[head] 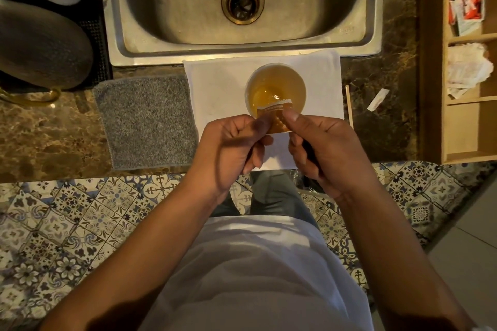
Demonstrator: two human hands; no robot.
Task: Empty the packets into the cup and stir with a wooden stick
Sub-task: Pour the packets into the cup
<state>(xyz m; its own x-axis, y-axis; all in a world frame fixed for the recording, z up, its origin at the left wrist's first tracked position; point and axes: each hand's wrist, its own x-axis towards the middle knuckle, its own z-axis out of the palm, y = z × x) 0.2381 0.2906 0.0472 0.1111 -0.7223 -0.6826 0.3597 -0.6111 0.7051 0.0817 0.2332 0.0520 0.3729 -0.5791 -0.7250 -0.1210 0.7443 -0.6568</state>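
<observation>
Paper packet [275, 119], torn open along its top, hangs over the near rim of the cup [275, 88], pinched between left hand [236, 140] and right hand [320, 142]. It looks light, flimsy and easily crumpled; gripping its lower corners seems best.

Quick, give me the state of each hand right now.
Left hand: closed, pinching the left side of the torn packet above the cup.
Right hand: closed, pinching the right side of the same packet.

Both hands [279, 142] pinch a torn packet [274, 118] over the cup [275, 90].
</observation>
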